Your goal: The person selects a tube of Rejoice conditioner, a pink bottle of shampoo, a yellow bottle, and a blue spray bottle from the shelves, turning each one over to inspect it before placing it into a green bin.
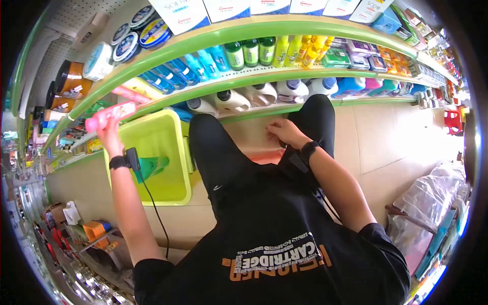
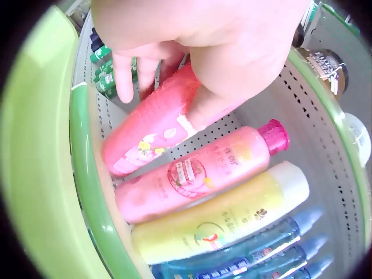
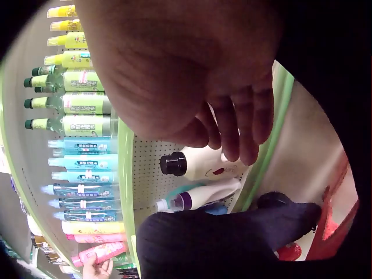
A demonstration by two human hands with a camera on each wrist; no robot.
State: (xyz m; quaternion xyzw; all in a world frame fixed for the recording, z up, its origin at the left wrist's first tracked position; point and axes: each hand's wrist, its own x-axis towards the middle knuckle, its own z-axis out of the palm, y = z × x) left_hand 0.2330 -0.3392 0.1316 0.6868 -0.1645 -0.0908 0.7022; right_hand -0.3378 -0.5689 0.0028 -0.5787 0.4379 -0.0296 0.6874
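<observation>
The left hand grips a pink bottle at the edge of the green shelf. In the left wrist view its fingers curl over the bottle's upper end and the thumb presses its side. The bottle's body slants out from under the palm towards 8 o'clock. Just below it, at 5 o'clock, lies a second pink bottle with a magenta cap, and next to that a yellow bottle. At 5 o'clock from this hand stands a yellow-green basket. The right hand rests on the dark trouser leg with its fingers loosely bent and holding nothing.
</observation>
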